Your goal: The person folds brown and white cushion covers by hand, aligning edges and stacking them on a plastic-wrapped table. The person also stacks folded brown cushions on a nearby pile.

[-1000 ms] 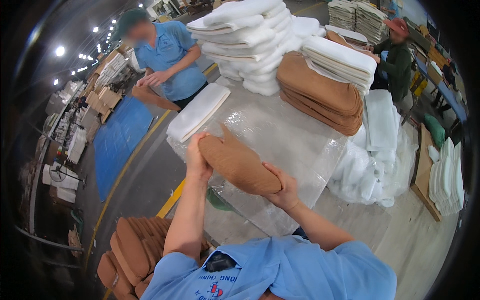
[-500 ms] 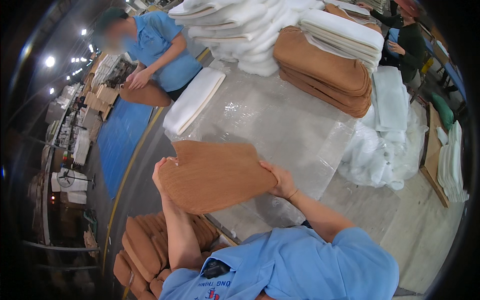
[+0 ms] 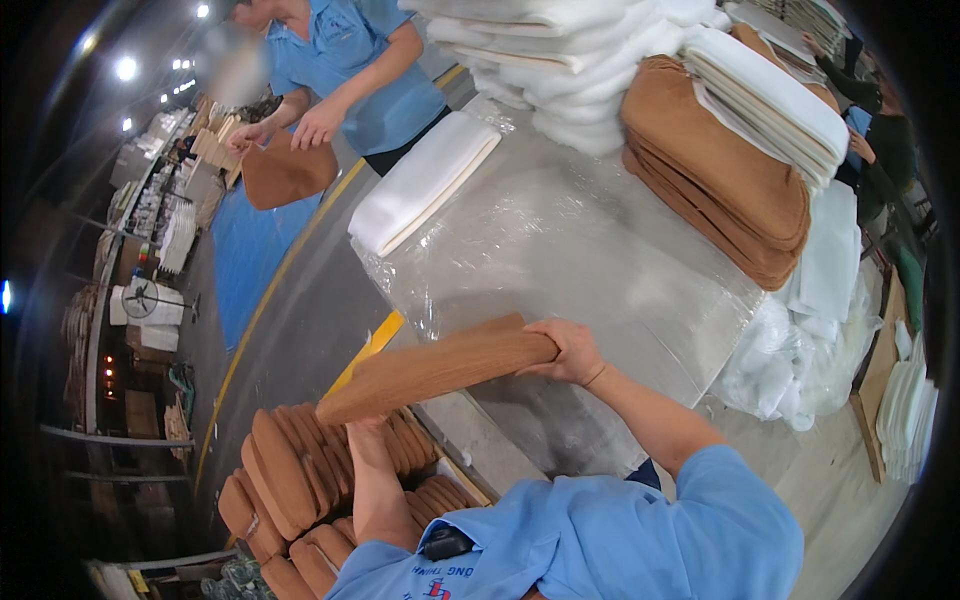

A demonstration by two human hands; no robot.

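Both my hands hold a brown cushion (image 3: 440, 368), a thick fabric-covered pad tilted so that its long edge faces me. My right hand (image 3: 572, 352) is closed round its right end, thumb and fingers on opposite sides. Under the cushion's left end is my left hand (image 3: 366, 424), its fingers mostly hidden by the pad. The cushion is held above the near left corner of a plastic-covered table (image 3: 590, 250). Below my left forearm, several similar brown cushions (image 3: 290, 470) stand packed in rows.
A folded white pad (image 3: 425, 185) lies on the table's far left. Stacked brown covers (image 3: 715, 170) and white pads (image 3: 770, 100) fill the far right, beside a tall white batting pile (image 3: 560, 60). Across the table's left side, a co-worker (image 3: 370, 70) handles a brown piece (image 3: 290, 172).
The cushion has turned from its broad face to its edge and moved lower. My left hand has gone from its left edge to underneath. The co-worker's piece has been raised and turned.
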